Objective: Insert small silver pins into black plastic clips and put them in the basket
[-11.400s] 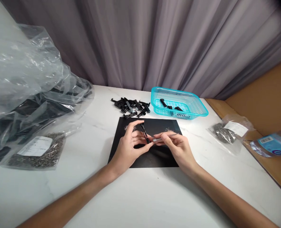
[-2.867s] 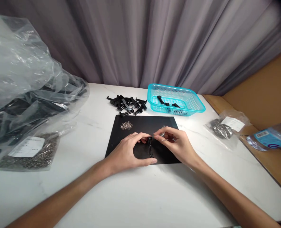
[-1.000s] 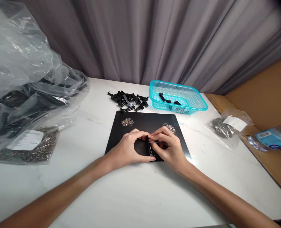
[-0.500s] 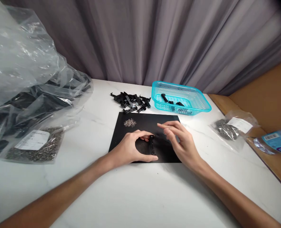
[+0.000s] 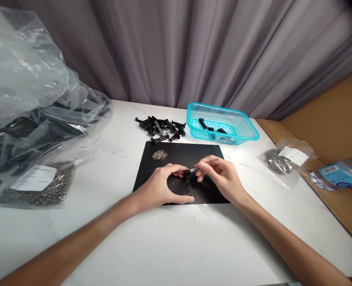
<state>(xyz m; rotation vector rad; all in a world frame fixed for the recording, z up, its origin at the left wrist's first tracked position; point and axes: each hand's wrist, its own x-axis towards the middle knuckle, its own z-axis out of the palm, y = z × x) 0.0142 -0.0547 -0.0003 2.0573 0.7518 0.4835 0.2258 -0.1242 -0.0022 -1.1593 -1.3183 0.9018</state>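
My left hand [image 5: 156,182] is closed on a narrow black plastic part [image 5: 188,183], gripping it between the thumb at the near end and the fingers at the far end. The part is held over a black mat [image 5: 152,171]. A thin, pale metal tool [image 5: 210,161] is pinched in my right hand [image 5: 220,172]. Its tip points left and meets the far end of the black part; whether it touches cannot be made out. Small shiny metal pieces [image 5: 159,155] lie heaped at the mat's far left, and a few more are partly hidden behind my right hand.
Several black plastic parts [image 5: 160,128] are piled behind the mat. A turquoise basket [image 5: 223,139] holds a few more. Bags of small metal pieces lie at left [image 5: 52,186] and right [image 5: 279,161], below a large clear plastic bag [image 5: 29,79] and near a bottle [image 5: 339,174], respectively.
My right hand has moved left to the far end of the black part, and the thin tool now shows in its fingers. The left hand keeps its grip. The view has shifted slightly.
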